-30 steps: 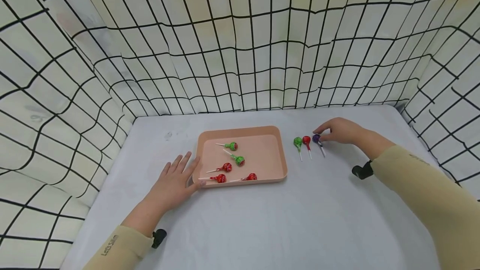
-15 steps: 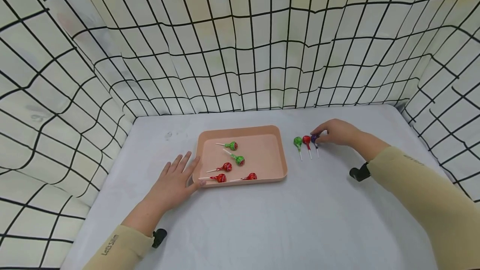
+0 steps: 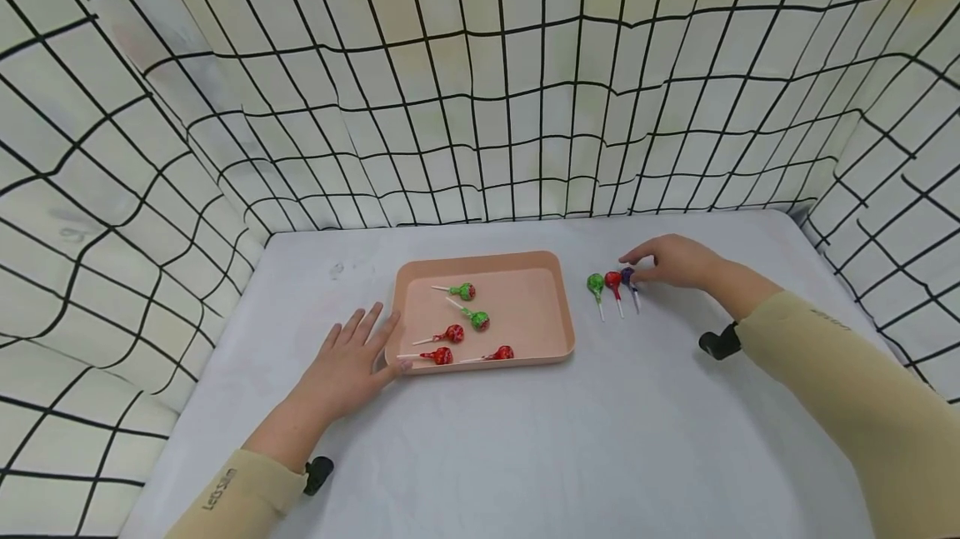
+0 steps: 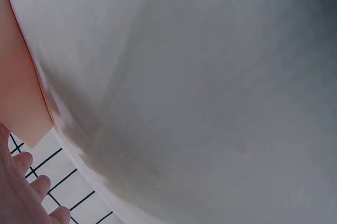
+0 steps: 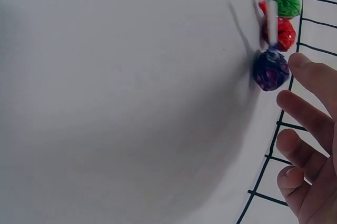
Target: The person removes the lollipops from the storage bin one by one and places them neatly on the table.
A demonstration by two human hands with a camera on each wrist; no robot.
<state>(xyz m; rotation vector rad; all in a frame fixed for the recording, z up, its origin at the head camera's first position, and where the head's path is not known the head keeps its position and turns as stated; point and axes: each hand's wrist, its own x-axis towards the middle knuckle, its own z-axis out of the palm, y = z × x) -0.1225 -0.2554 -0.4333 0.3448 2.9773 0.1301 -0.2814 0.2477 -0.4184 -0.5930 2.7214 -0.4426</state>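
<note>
In the head view my left hand (image 3: 345,368) lies spread at the left end of a pink tray (image 3: 532,306), thumb at its near left corner. Green lollipops (image 3: 467,291) and red lollipops (image 3: 453,334) lie in the tray. To its right, a green lollipop (image 3: 596,282), a red lollipop (image 3: 613,280) and a purple lollipop (image 3: 627,275) form a row, sticks toward me. My right hand (image 3: 678,262) is over the purple one, index finger and thumb apart. In the right wrist view its fingertips (image 5: 298,60) are close beside the purple wrapper (image 5: 271,70).
A white cloth covers the table (image 3: 480,456). White walls with a black grid (image 3: 510,89) rise behind the table and at both sides. A dark wrist camera (image 3: 720,342) sits under the right sleeve, another camera (image 3: 318,475) by the left one.
The right hand has slid the purple lollipop left, close against the red one, and its index finger and thumb have parted. The left hand and tray stay still.
</note>
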